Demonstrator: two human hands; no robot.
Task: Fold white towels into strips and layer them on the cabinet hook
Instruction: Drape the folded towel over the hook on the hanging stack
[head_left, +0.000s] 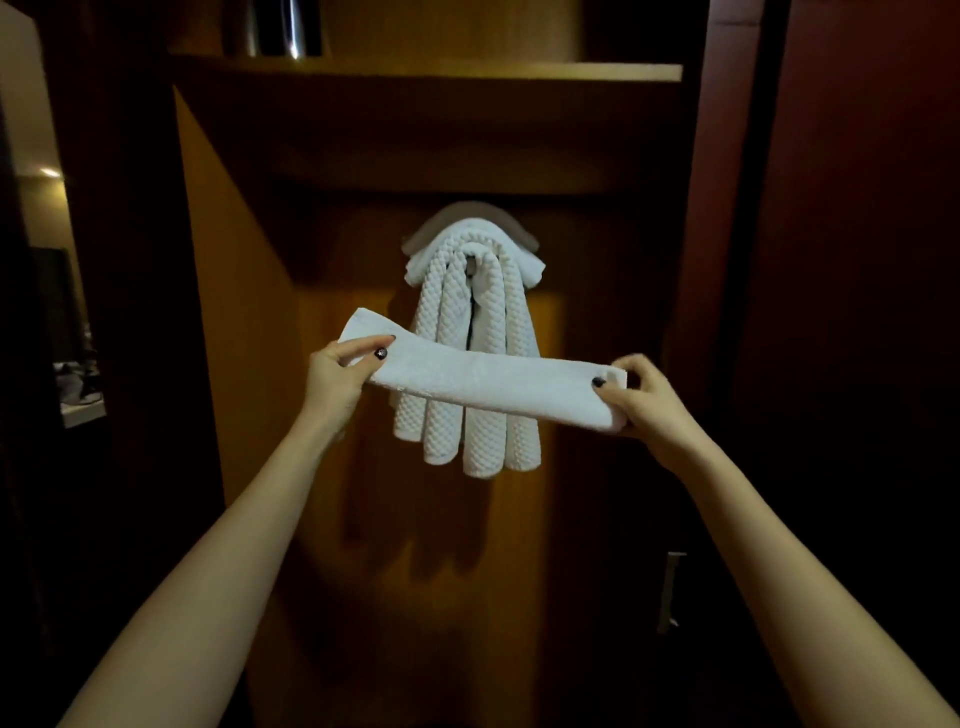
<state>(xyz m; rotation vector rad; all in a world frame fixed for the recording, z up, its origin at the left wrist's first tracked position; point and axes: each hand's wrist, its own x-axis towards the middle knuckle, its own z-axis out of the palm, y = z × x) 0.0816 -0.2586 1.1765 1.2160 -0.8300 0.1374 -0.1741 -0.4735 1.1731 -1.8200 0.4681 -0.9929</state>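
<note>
A: Dim wood cabinet ahead. Hung towels are draped over the hook, which is mostly hidden. Where is the strip held?
B: Strip is held across the front of the towels, below the hook. Long axis runs left-right, dipped slightly at the right.
A: Grip?
B: Left end is pinched by the left hand, right end by the right hand. Fingers are closed on cloth at both ends.
A: Nearer hand?
B: Neither can be called nearer; the hook sits roughly midway above them. A lift up and forward is judged needed, so the strip's middle is laid over the hook.
</note>
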